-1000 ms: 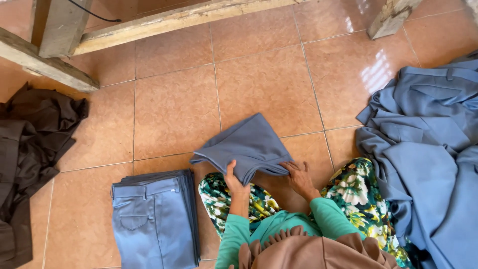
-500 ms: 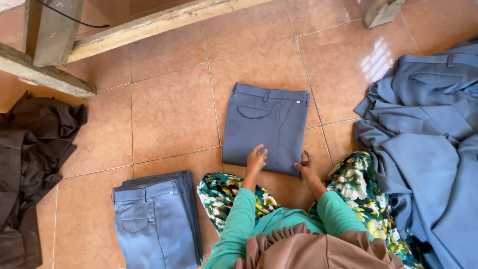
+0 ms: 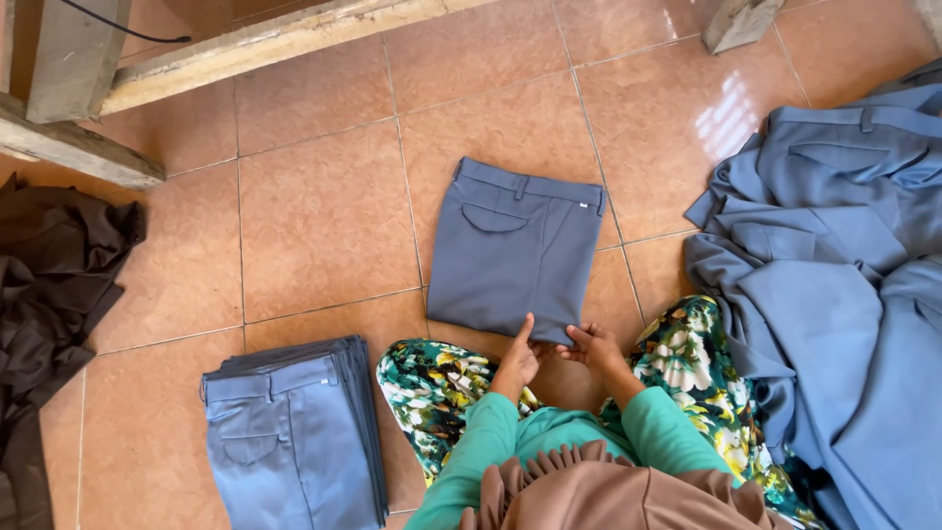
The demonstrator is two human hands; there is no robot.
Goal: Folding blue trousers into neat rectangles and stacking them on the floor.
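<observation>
Folded grey trousers [image 3: 515,250] lie on the floor [image 3: 324,216], both hands' fingers [image 3: 525,332] pinching the near hem; an uneven pull could skew the fold.

Your left hand [image 3: 517,359] and right hand [image 3: 591,345] sit close together, low in front of you, both forearms reaching forward in green sleeves. Left index finger points ahead; right fingers curl inward toward the left hand.

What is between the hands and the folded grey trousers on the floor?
Nothing visible. The left hand and the right hand already touch the near edge of the folded grey trousers, which lie flat on the tiled floor. The stack of folded trousers lies apart.
</observation>
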